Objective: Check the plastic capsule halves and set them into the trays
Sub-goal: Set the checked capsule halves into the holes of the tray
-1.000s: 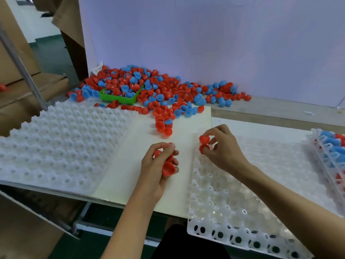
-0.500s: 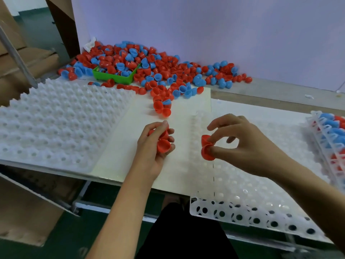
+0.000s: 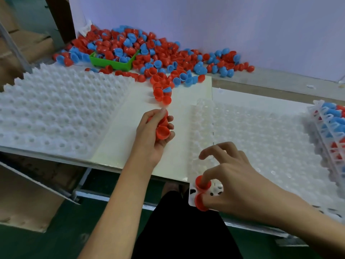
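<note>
We press two red plastic capsule halves [image 3: 203, 182] with our right hand [image 3: 231, 176] into the white dimpled tray's [image 3: 261, 139] near-left corner, our left hand [image 3: 155, 135] clasping spare red halves [image 3: 162, 132] farther left.

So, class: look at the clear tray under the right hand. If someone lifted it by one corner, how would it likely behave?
The clear tray looks thin and see-through, so it would probably be light and flex or sag. Its near corner already overhangs the table edge, so a push might slide it. Red halves pressed in by the right hand could tip out if it bends.
</note>
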